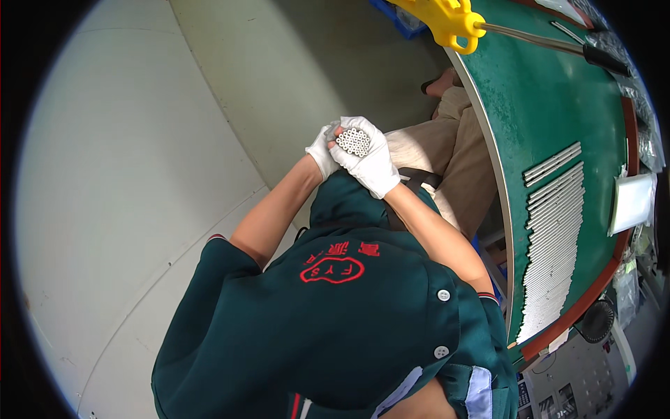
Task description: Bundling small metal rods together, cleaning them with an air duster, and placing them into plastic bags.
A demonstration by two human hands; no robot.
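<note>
Both gloved hands are meeting over the lap, away from the bench point(551, 91). The right hand point(373, 164) is curling closed around a bundle of tubes point(354, 141), tube ends facing up toward the camera. The left hand point(322, 150) is pressing against the bundle's left side, fingers folded on it. On the bench, a row of tubes point(555, 251) is lying along its near edge. A yellow tool point(450, 21) is resting at the far-left corner.

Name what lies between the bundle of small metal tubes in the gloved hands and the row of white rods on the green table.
In the head view, the person's beige-trousered lap and the table's pale edge lie between the tube bundle and the white rods.
</note>
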